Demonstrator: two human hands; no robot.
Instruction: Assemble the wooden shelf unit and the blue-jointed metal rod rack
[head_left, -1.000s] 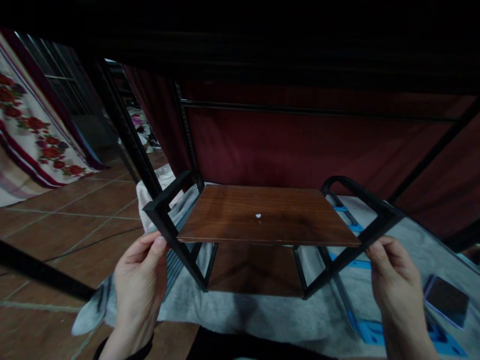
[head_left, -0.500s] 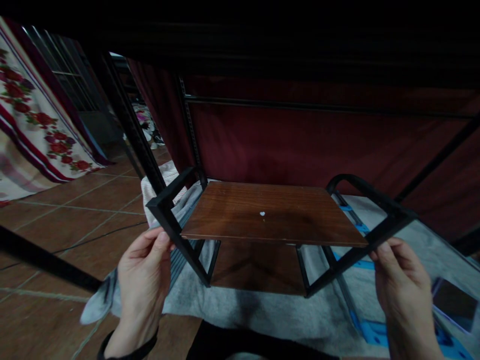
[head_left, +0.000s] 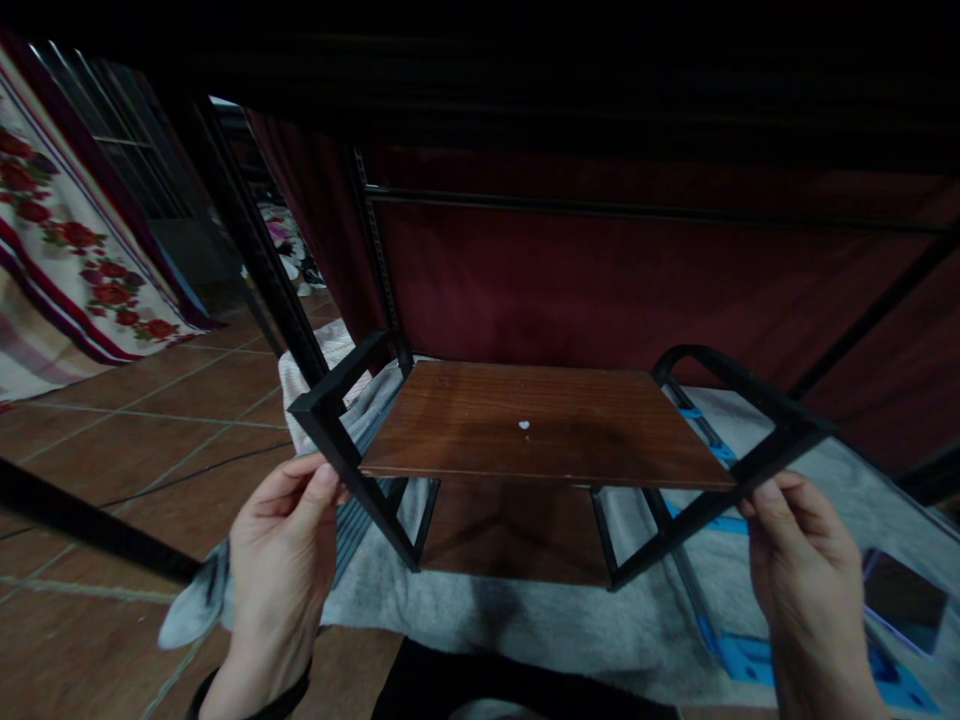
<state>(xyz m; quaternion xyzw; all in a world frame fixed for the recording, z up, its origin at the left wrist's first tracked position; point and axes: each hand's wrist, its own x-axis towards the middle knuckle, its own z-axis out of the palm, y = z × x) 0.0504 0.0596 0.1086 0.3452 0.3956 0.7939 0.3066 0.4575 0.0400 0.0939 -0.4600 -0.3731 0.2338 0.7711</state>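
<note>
A small two-tier shelf rack [head_left: 555, 425] stands in front of me, with brown wood-grain boards and a black frame. On its upper board lies a small white heart-shaped bit [head_left: 523, 425]. My left hand [head_left: 281, 560] pinches the black upright [head_left: 337, 445] at the rack's left front, thumb on the near side. At the right front, my right hand [head_left: 806, 570] pinches the other black upright [head_left: 720, 510] with thumb and fingers. The lower board [head_left: 517, 535] sits beneath, partly shaded by the upper one.
A grey cloth [head_left: 555, 640] lies under the rack on brown floor tiles [head_left: 150, 460]. To the right are blue plastic-and-metal parts [head_left: 742, 655] and a phone [head_left: 904, 600]. Black metal posts [head_left: 247, 220] and a dark red curtain [head_left: 600, 285] surround the space.
Both hands keep their hold on the rack, which stays in place. The view has shifted very slightly.
</note>
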